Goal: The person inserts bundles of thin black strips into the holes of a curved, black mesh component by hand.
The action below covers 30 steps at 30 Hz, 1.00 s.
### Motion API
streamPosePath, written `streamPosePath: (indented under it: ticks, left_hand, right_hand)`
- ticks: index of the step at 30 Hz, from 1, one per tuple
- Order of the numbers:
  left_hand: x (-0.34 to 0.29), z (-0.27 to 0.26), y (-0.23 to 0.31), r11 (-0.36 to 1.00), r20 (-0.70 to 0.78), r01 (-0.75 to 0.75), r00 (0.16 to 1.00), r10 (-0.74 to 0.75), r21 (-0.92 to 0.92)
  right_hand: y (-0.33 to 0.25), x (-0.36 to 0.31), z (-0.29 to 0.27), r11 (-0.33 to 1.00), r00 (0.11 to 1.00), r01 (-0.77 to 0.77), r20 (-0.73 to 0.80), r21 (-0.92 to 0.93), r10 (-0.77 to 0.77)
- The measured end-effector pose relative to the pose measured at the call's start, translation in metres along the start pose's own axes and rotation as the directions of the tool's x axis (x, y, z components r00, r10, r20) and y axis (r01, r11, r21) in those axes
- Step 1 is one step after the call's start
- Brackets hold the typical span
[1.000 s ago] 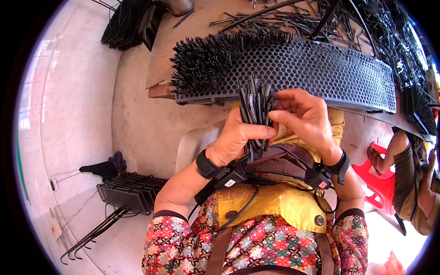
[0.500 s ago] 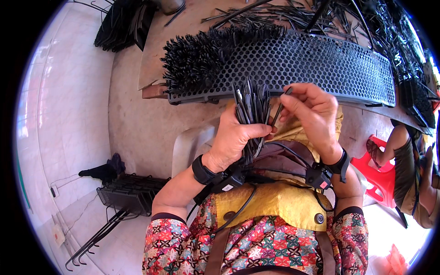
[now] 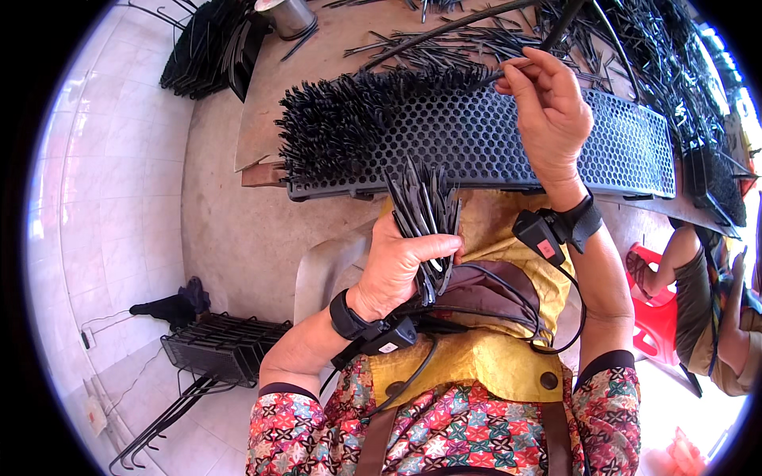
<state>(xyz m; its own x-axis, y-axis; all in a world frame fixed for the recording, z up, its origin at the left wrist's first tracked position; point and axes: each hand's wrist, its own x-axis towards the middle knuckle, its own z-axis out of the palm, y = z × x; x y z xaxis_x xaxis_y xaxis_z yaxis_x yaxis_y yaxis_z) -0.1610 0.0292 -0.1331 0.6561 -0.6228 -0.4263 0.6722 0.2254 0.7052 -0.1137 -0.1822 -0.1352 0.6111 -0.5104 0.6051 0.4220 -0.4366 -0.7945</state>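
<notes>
A bundle of thin, dark, glossy strips stands upright in my left hand, the fingers wrapped round it and the thumb across its front. My right hand is raised over the far edge of a long black plate with round holes. Thumb and forefinger pinch one thin dark strip, its tip among the strips at that edge. Similar strips stand densely in the plate's left end and along part of its far edge. Bare holes show across the middle and right.
Loose strips lie on the table behind the plate, with a larger heap at the right. A metal can stands far left. Black racks sit on the floor at left. Another person sits at right near a red stool.
My right hand has moved from beside the bundle up and away to the plate's far edge, carrying a strip. My left hand keeps its hold on the bundle, slightly lower in view.
</notes>
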Motion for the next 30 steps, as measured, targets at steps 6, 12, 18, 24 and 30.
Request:
streamPosePath:
  ticks: [6,12,18,24,30]
  left_hand:
    - [0.001,-0.002,0.001,1.0,-0.073,0.012,0.997,-0.012,-0.006]
    - [0.003,-0.005,-0.001,1.0,-0.075,-0.008,0.997,0.01,0.024]
    - [0.001,-0.004,-0.004,0.998,-0.097,-0.056,0.994,0.055,-0.009]
    - [-0.001,0.008,0.004,0.998,0.023,-0.036,0.999,0.037,-0.049]
    - [-0.001,0.004,-0.001,1.0,0.018,0.01,1.0,-0.011,0.012]
  right_hand:
    - [0.007,0.003,0.008,0.881,0.915,0.378,0.258,-0.285,-0.31]
    - [-0.001,0.012,0.009,0.671,0.736,0.622,0.593,-0.404,-0.326]
    - [-0.048,-0.025,-0.004,0.922,0.756,-0.289,0.529,-0.259,0.386]
    - [-0.068,-0.049,-0.019,0.673,0.5,-0.737,0.625,-0.056,0.6]
    - [-0.064,-0.055,-0.026,0.746,0.632,-0.665,0.513,-0.025,0.58]
